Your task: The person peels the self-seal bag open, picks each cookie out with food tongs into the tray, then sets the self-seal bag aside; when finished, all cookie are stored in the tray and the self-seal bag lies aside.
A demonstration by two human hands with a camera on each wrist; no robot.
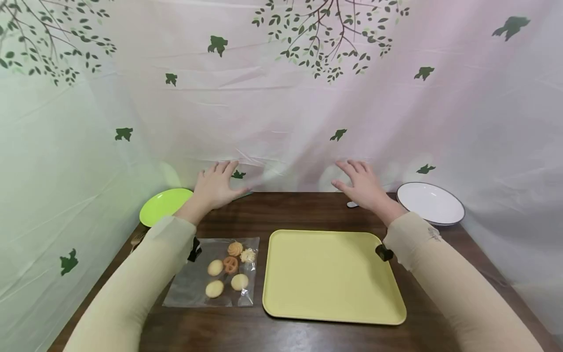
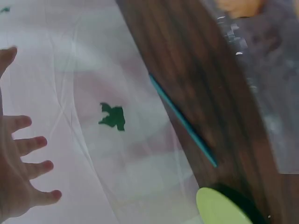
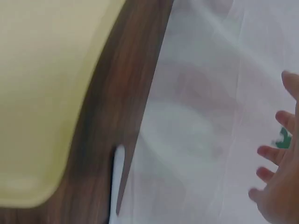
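Both hands hover in the air above the far part of the table, fingers spread and holding nothing. In the head view the left hand (image 1: 215, 188) is over the back left, near a green plate (image 1: 164, 205). A thin teal stick-like thing (image 2: 184, 121) lies by the table's back edge below it. My right hand (image 1: 360, 186) is over the back right, beside a white dark-rimmed plate (image 1: 431, 203). Under it shows the rounded white end of a handle-like thing (image 3: 117, 182). Between the forearms lies a yellow tray (image 1: 332, 276), with nothing on it.
Left of the tray lies a clear plastic bag (image 1: 189, 283) with several cookies, among them a pretzel-shaped one (image 1: 230, 265). A fork (image 1: 138, 238) sits at the left table edge, partly behind the sleeve. Printed cloth (image 1: 281, 107) hangs around the wooden table (image 1: 211, 327).
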